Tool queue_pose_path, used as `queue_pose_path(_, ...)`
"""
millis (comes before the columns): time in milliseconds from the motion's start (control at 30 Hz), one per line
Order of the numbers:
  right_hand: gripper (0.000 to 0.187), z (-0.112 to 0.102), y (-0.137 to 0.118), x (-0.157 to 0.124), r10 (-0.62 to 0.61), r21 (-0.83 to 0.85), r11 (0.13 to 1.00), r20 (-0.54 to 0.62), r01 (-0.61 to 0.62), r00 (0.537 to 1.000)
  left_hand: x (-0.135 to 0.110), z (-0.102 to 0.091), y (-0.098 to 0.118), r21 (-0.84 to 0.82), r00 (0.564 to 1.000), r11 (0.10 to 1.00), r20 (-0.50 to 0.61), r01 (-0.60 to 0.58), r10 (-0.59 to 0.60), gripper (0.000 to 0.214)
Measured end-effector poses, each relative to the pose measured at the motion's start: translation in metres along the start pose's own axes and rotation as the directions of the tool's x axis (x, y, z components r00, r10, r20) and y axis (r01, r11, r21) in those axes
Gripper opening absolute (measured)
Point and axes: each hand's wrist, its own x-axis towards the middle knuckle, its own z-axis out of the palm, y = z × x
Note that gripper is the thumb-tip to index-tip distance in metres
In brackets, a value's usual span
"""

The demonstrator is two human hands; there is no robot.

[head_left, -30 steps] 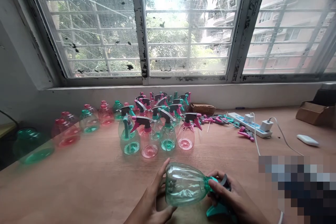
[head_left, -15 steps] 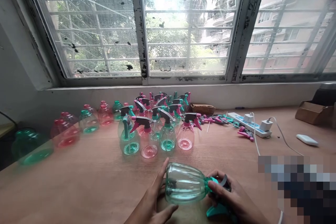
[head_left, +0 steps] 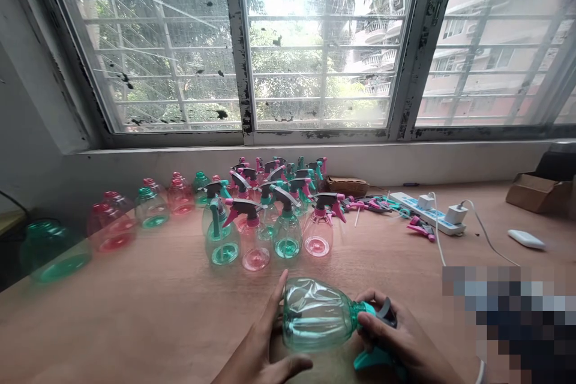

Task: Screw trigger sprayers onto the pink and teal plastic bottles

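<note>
A clear green spray bottle lies on its side in the air between my hands, its base to the left and its neck to the right. My left hand cups the base, with fingers against the far side and the thumb spread below. At the neck, my right hand is closed round the turquoise collar of the spray head, whose dark part shows above the fingers. Beyond them stand several pink and green bottles fitted with spray heads, the nearest being a pink one.
Several bottles without heads, such as a pink one, stand at the left. Loose spray heads lie near a white power strip with cords. A white mouse-like object and a cardboard box are at the right.
The bottle has turned a little about its long axis, as its ribs and highlights have shifted. My left thumb has moved slightly right; my right hand stays at the neck.
</note>
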Motion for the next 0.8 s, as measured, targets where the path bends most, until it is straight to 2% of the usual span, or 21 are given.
queue_pose_path(100, 0.04, 0.001, -0.001, -0.001, 0.008, -0.012, 1.0, 0.025, -0.008, 1.0, 0.001, -0.001, -0.005, -0.067, 1.0, 0.998, 0.0, 0.015, -0.015, 0.111)
queue_pose_path(233, 0.039, 0.001, -0.002, -0.001, 0.0, -0.011, 1.0, 0.014, 0.0, 1.0, 0.001, -0.001, -0.003, -0.036, 1.0, 0.999, -0.003, 0.002, -0.002, 0.098)
queue_pose_path(433, 0.036, 0.0, 0.0, -0.001, -0.012, -0.004, 1.0, 0.008, 0.012, 1.0, 0.001, 0.001, 0.0, -0.01, 1.0, 1.0, 0.016, -0.022, 0.022, 0.104)
queue_pose_path(533, 0.035, 0.001, -0.001, -0.002, -0.007, 0.0, 1.0, 0.018, 0.007, 1.0, 0.001, 0.0, -0.006, -0.084, 1.0, 0.997, 0.017, 0.001, 0.001, 0.116)
queue_pose_path(633, 0.036, 0.001, -0.001, -0.002, -0.014, -0.018, 1.0, 0.021, 0.014, 1.0, 0.002, 0.001, -0.008, -0.142, 1.0, 0.99, 0.019, 0.016, -0.014, 0.109)
queue_pose_path(800, 0.035, 0.0, -0.002, -0.002, -0.012, -0.002, 1.0, 0.017, 0.012, 1.0, 0.0, 0.001, -0.001, -0.029, 0.999, 0.999, 0.02, -0.026, 0.027, 0.099)
